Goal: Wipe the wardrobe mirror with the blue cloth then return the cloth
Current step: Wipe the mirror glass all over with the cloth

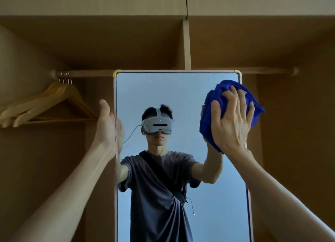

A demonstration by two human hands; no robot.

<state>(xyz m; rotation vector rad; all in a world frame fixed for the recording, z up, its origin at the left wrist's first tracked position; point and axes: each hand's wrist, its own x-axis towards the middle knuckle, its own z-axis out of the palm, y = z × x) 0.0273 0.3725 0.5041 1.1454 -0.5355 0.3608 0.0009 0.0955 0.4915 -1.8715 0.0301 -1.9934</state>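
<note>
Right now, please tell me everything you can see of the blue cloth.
The blue cloth is a deep, saturated blue. It looks soft and thick, like towelling, and it is bunched into a crumpled wad with many folds. The right hand grips it with spread fingers sunk into the folds and presses it against the mirror near the upper right corner. There the wad reaches past the mirror's right frame edge. Nothing else is seen touching it.

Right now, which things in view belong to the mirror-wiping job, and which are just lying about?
Job: mirror; blue cloth, bunched against the glass; right hand gripping it; left hand at the mirror's left edge.
Lying about: wooden hangers; hanging rail.
</note>
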